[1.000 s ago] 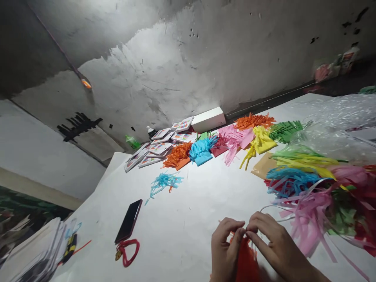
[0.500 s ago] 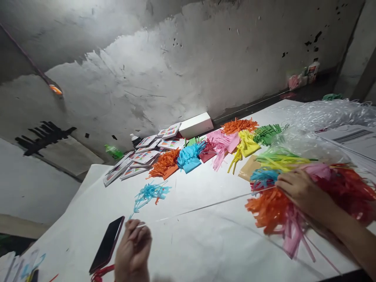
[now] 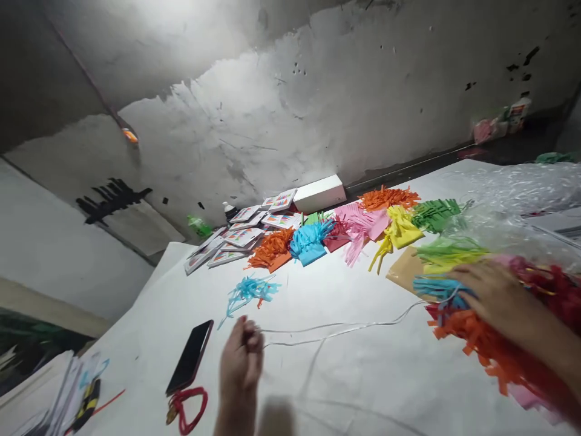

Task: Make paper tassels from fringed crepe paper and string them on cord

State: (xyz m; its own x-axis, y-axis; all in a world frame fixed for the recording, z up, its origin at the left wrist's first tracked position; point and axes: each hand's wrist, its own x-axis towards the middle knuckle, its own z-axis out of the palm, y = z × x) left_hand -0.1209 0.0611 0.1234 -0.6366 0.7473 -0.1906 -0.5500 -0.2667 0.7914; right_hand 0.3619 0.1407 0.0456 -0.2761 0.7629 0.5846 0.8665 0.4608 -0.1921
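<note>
My left hand (image 3: 242,357) is closed around the ends of a thin silvery-white string (image 3: 340,330), low at centre. Two strands run from it across the white-covered table to the right. There, my right hand (image 3: 488,293) lies over a bunch of fringed paper, with the blue fringe (image 3: 431,286) under its fingertips and the orange fringe (image 3: 481,342) below. The string's other end reaches the blue fringe; exactly what the right fingers grip is hidden. Loose blue strips (image 3: 252,289) lie beyond my left hand.
A phone (image 3: 190,356) and a red cord loop (image 3: 193,407) lie left. Along the wall are stacked printed packs (image 3: 245,236), a white box (image 3: 320,194) and folded fringed papers (image 3: 313,239). Plastic wrap (image 3: 521,194) sits at right; a black-yellow tool (image 3: 87,404) is at lower left.
The view has shifted, moving the scene rightward. The string, earlier a single taut line, now shows two slacker strands. My right hand has spread more over the blue fringe.
</note>
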